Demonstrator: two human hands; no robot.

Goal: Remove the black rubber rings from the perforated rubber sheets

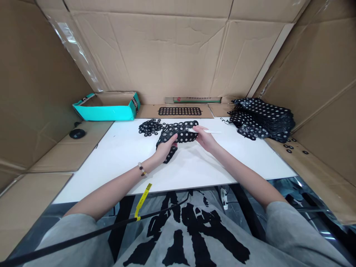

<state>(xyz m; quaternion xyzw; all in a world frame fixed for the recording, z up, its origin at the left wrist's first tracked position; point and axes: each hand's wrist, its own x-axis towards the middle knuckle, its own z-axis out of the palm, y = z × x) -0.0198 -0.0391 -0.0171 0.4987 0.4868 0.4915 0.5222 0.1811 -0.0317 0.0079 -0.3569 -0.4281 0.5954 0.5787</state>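
A black sheet with rows of round holes (183, 138) is held up over the white table, bent, with its lower end hanging under my left hand (166, 147). That hand is closed on the sheet's left part, thumb on top. In my right hand (205, 138) is a thin white pen-like tool (213, 132), its tip against the sheet's upper face near the right end. A pile of small black rings (150, 127) lies just left of the sheet. Several rings seem to sit along the sheet's upper rows, too small to tell surely.
A teal-sided open box (105, 112) stands at the back left, near a black round object (77, 133). A flat black grid strip (180, 111) lies at the back. Stacked black holed sheets (267, 116) and loose rings (289, 151) are at the right. Cardboard walls (155, 55) surround the table.
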